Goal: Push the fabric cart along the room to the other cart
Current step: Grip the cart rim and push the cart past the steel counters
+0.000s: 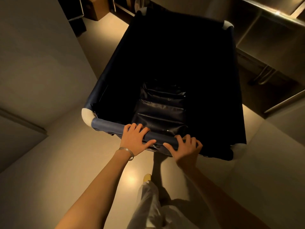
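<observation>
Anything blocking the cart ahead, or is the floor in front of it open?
Both hands, left hand and right hand, already grip the cart rim. The lit floor just past its far edge looks bare, but a box and shelving flank it. The other cart is not in view.

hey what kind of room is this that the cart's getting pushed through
Probably a back-of-house service or utility room, maybe a laundry or commercial kitchen area. The clues: a stainless steel counter with open shelving along the right, a cardboard box stored at the far end, and the fabric cart itself on a bare, glossy floor.
</observation>
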`<act>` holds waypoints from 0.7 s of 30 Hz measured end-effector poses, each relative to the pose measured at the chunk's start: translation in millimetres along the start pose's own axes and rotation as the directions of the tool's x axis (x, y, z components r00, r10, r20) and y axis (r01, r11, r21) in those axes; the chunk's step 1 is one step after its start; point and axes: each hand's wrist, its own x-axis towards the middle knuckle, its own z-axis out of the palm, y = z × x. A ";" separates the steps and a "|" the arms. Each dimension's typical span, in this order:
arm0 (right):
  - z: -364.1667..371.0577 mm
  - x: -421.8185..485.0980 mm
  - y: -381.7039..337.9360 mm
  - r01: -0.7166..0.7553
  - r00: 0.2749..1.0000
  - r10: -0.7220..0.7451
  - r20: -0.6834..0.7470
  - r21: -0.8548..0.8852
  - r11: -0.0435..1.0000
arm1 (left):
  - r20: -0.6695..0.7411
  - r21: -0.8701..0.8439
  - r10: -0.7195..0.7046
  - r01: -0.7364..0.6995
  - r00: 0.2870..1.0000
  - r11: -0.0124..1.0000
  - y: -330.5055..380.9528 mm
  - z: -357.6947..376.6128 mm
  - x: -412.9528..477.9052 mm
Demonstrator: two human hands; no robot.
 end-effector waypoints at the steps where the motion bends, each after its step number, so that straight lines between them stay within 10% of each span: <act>1: 3.8 8.9 -0.9 -0.005 1.000 0.005 -0.009 0.001 1.000 | 0.015 0.002 0.002 -0.002 1.000 1.000 -3.6 -0.6 11.2; 21: 52.2 202.1 44.1 -0.066 0.987 0.076 0.140 -0.071 0.995 | 0.059 -0.036 -0.054 0.056 0.997 0.998 -6.7 3.9 219.0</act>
